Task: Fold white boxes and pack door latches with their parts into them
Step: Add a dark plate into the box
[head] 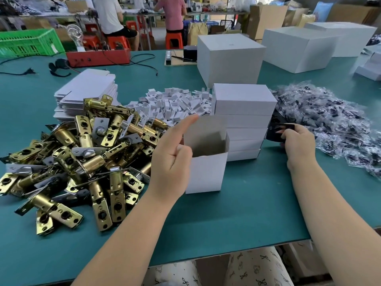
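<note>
At the near middle of the green desk [247, 213], left hand [172, 155] against the left wall of an open white box [206, 159]: index finger straight, pointing up past the raised rear flap, remaining fingers loosely curled beside the box's upper edge. Whether the thumb pinches the wall, cannot tell. Box stands upright, top open, grey card inside, plain white outside; contents not readable.

Right hand [296, 141] just right of the box, fingers curled round a small dark parts bag [278, 132], held above the desk close to a stack of closed white boxes [243, 120] directly behind the open one.

Further right: heap of clear bags with dark parts [329, 124]. Left: large pile of brass-coloured door latches [72, 162] with steel plates mixed in. Behind the latches, flat box blanks [86, 89] stacked, and a mound of small white card inserts [171, 104]. Far side: large white cartons [231, 58].
</note>
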The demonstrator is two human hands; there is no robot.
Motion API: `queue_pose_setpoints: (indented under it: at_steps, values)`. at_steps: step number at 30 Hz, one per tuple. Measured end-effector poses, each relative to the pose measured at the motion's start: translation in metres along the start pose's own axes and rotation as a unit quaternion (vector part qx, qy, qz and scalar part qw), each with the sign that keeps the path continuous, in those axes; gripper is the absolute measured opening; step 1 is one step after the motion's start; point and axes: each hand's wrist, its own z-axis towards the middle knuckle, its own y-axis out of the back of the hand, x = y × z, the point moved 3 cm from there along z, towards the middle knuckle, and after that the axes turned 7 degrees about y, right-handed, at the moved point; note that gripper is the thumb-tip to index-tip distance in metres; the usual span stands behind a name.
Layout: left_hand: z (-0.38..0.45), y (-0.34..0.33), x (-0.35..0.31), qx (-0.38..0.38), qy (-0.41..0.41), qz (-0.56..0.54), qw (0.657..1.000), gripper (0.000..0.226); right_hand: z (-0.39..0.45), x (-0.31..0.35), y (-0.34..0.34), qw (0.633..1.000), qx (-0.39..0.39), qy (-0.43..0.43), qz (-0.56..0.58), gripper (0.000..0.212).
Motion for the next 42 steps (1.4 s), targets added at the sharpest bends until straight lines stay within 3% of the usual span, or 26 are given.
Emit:
queue_pose_setpoints:
  at_steps: [5,10,14,17,20,23,27,29,33,37,40,42]
  values:
    - [0.006,0.009,0.003,0.063,0.027,0.055,0.996,0.056,-0.002,0.001,-0.002,1.000,0.004,0.011,-0.012,0.029]
    - [0.010,0.015,0.001,0.098,-0.021,0.256,0.962,0.074,-0.001,0.002,0.002,0.993,-0.035,-0.048,0.098,0.028]
    - [0.009,0.017,-0.004,0.027,-0.101,0.330,0.938,0.062,-0.005,0.011,0.005,0.980,-0.061,-0.068,0.178,0.027]
    - [0.009,0.014,-0.004,0.019,-0.113,0.311,0.944,0.059,-0.020,0.037,0.006,0.967,-0.047,0.026,0.249,0.027]
    - [0.009,0.012,-0.003,0.051,-0.078,0.260,0.961,0.060,-0.045,0.084,-0.004,0.943,0.032,0.160,0.290,0.038]
    - [0.008,0.012,-0.001,0.071,-0.030,0.222,0.972,0.055,-0.081,0.132,-0.029,0.920,0.167,0.260,0.240,0.031]
    - [0.007,0.011,0.001,0.078,0.025,0.214,0.973,0.041,-0.116,0.150,-0.067,0.891,0.361,0.233,0.148,0.018]
    - [0.007,0.010,0.001,0.073,0.032,0.215,0.973,0.037,-0.122,0.147,-0.076,0.886,0.398,0.209,0.110,0.017]
    - [0.007,0.009,0.002,0.062,0.039,0.229,0.971,0.043,-0.115,0.135,-0.070,0.913,0.350,0.185,0.101,0.020]
    - [0.006,0.006,0.005,0.059,0.035,0.220,0.973,0.045,-0.117,0.111,-0.062,0.931,0.257,0.056,0.252,0.032]
    - [0.006,0.005,0.009,0.082,0.053,0.204,0.974,0.049,-0.133,0.094,-0.064,0.886,0.175,-0.047,0.428,0.057]
    - [0.006,0.004,0.010,0.102,0.065,0.180,0.976,0.045,-0.143,0.089,-0.067,0.853,0.136,-0.066,0.499,0.060]
